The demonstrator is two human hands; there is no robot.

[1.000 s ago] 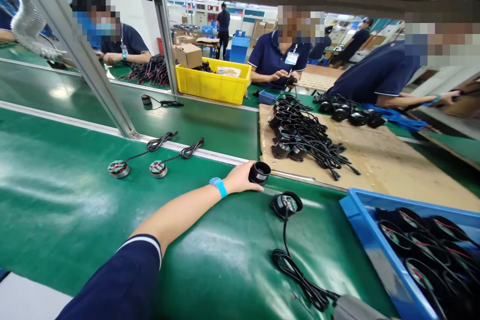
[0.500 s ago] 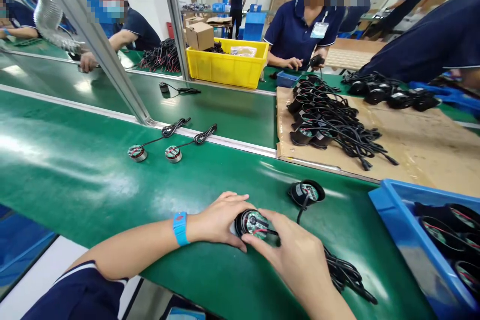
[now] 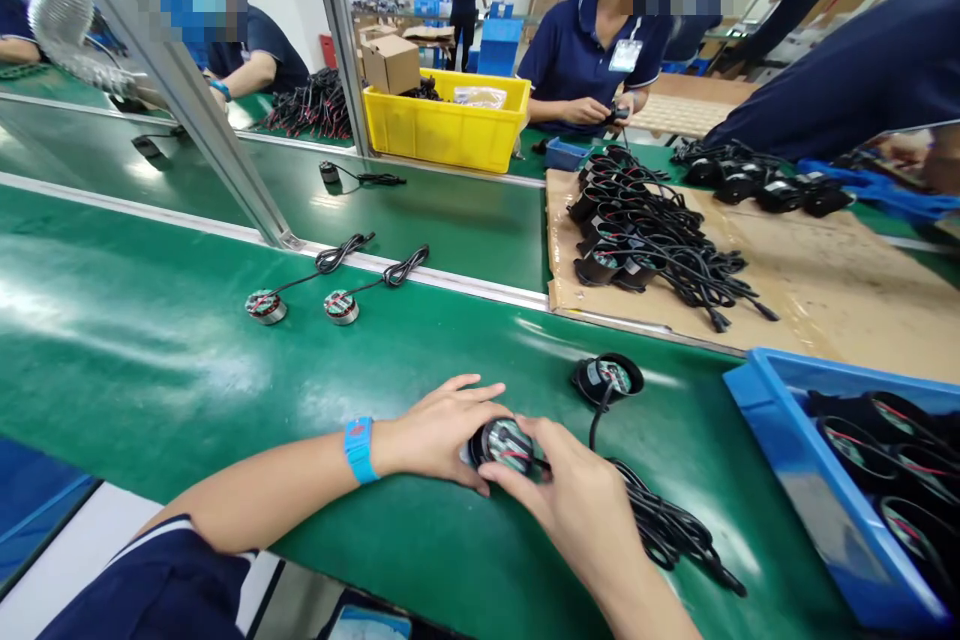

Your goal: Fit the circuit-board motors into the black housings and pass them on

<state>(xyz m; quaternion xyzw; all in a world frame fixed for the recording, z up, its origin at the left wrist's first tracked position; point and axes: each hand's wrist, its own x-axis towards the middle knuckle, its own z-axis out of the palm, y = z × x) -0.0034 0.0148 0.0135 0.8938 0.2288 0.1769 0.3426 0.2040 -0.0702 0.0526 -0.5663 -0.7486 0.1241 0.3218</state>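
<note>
Between my two hands, just above the green bench, is a black round motor housing (image 3: 475, 447) with a green circuit board (image 3: 508, 444) and a red wire showing inside its open end. My left hand (image 3: 442, 430) wraps the housing's left side, thumb below and fingers across the top. From the right, my right hand (image 3: 574, 480) pinches the rim and board with thumb and fingers. A black cable leaves the board under my right hand. Beyond it lies another black housing (image 3: 592, 380) with a board inside, its lead running to a coiled black cable (image 3: 667, 525).
Two bare motor cores (image 3: 341, 308) with cables lie at left. A blue bin (image 3: 795, 510) of housings stands at right. Several housings (image 3: 600, 265) rest on cardboard (image 3: 810, 270). Behind are a metal post (image 3: 187, 90), a yellow crate (image 3: 442, 132) and co-workers (image 3: 592, 50).
My right hand has shifted slightly left, closer around the housing. The view has moved a little. Across the bench, a co-worker's hands have come together on a small black part.
</note>
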